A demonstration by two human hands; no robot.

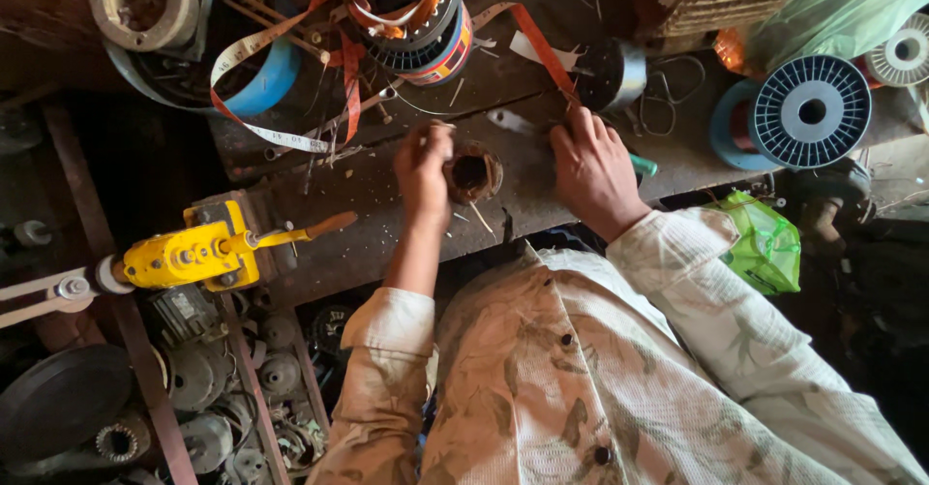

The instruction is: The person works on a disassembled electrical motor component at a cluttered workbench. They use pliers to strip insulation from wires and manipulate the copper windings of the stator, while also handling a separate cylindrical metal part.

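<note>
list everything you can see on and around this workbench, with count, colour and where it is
small round stator: 1, rusty brown, bench centre, between the hands
large wound stator: 1, dark with orange and red tape, top centre
measuring tape: 1, white and orange, draped across top left
blue ring: 1, blue, top left
grey housing: 1, grey, top left corner
wire spool: 1, blue-grey, right
green plastic bag: 1, green, right bench edge
hand winder: 1, yellow, left bench edge
metal parts: many, grey, crate lower left
workbench: 1, dark, centre
left hand: touching the small round stator
right hand: flat on bench, right of it
</note>
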